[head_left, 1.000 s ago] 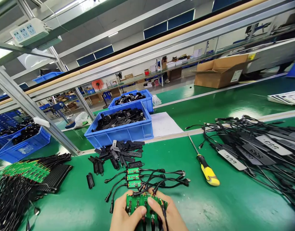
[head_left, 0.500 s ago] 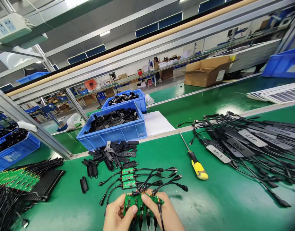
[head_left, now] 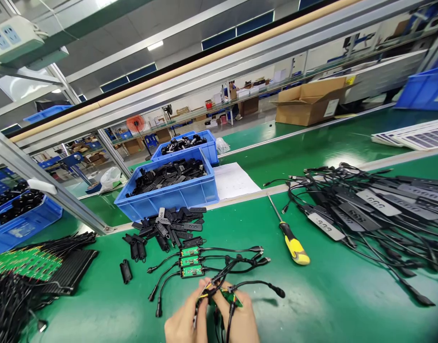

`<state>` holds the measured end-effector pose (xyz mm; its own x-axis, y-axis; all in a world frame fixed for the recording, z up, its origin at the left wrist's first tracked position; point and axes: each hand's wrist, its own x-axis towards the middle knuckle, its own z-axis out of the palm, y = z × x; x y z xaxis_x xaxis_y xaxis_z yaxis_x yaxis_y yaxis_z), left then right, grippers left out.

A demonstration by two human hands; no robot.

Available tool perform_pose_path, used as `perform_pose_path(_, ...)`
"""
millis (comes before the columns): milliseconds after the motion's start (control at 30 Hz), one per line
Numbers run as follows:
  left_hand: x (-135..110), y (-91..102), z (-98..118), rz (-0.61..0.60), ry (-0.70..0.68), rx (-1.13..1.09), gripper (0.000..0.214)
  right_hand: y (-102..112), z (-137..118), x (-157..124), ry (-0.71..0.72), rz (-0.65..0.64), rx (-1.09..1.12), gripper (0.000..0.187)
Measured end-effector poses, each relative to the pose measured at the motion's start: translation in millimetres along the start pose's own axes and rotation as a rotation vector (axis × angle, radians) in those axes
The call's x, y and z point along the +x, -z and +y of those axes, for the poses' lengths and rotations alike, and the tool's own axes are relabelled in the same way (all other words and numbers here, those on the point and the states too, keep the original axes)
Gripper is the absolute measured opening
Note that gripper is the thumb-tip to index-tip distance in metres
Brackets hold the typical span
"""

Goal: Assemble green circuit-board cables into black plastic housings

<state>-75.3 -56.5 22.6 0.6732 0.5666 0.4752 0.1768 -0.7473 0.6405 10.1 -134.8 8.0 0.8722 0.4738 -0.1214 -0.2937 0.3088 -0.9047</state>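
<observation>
Boards sit between our two hands, at the centre of our clock face; only a little green shows past the fingers. Our left hand grips them from 9 o'clock and our right hand from 3, fingers bent round them, neither one released. Black leads stick out of the grip, one reaching toward 3 o'clock, others dangling toward 6.

We judge the step in hand to be working the boards by their edges, perhaps parting one from the rest; the fingers hide too much to tell. The next move, as we read it, calls for a firm pinch from each side and untangled leads.

Near our fingertips, at 11 o'clock, three cased boards lie in a row. Farther out that way come loose cases, then a blue bin. A screwdriver lies at 2 o'clock, well apart from us, with a cable pile beyond. Toward 10 sits a board stack.
</observation>
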Motion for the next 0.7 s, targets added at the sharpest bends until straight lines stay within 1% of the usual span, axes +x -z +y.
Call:
perform_pose_path(33, 2.7, 2.7, 0.6, -0.023, -0.001, -0.036, 0.023, 0.1, -1.0, 0.4, -0.019, -0.034, 0.021, 0.038)
perform_pose_path(100, 10.1, 11.5, 1.3, -0.134, 0.049, -0.163, 0.021, 2.0, -6.4, -0.1, -0.068, -0.087, 0.093, 0.038)
perform_pose_path(133, 14.0, 16.5, 1.4, -0.204, 0.111, -0.255, 0.025, 3.4, -10.3, -1.3, -0.109, -0.098, 0.147, 0.039)
perform_pose_path(200, 20.9, 25.2, 1.3, -0.328, 0.291, -0.452, 0.038, 6.0, -18.6, -4.7, -0.209, -0.102, 0.261, 0.041)
perform_pose_path(267, 25.8, 30.2, 1.4, -0.394, 0.453, -0.582, 0.045, 7.7, -24.6, -7.8, -0.275, -0.12, 0.333, 0.043)
perform_pose_path(300, 27.6, 31.4, 1.8, -0.413, 0.497, -0.611, 0.045, 8.3, -26.1, -8.6, -0.283, -0.155, 0.339, 0.044)
perform_pose_path(400, 31.5, 32.0, 4.3, -0.448, 0.538, -0.649, 0.042, 10.3, -25.6, -8.3, -0.262, -0.246, 0.306, 0.043)
perform_pose_path(500, 33.6, 30.3, 7.4, -0.461, 0.606, -0.766, 0.046, 12.2, -21.9, -7.3, -0.306, -0.251, 0.326, 0.043)
perform_pose_path(567, 33.8, 28.2, 8.2, -0.451, 0.631, -0.816, 0.046, 12.5, -19.9, -7.6, -0.329, -0.24, 0.355, 0.046)
perform_pose_path(633, 32.9, 25.8, 7.4, -0.446, 0.592, -0.78, 0.043, 11.8, -18.1, -8.1, -0.291, -0.209, 0.332, 0.049)
perform_pose_path(700, 31.2, 24.1, 5.5, -0.466, 0.497, -0.66, 0.039, 10.5, -15.6, -8.0, -0.224, -0.143, 0.264, 0.047)
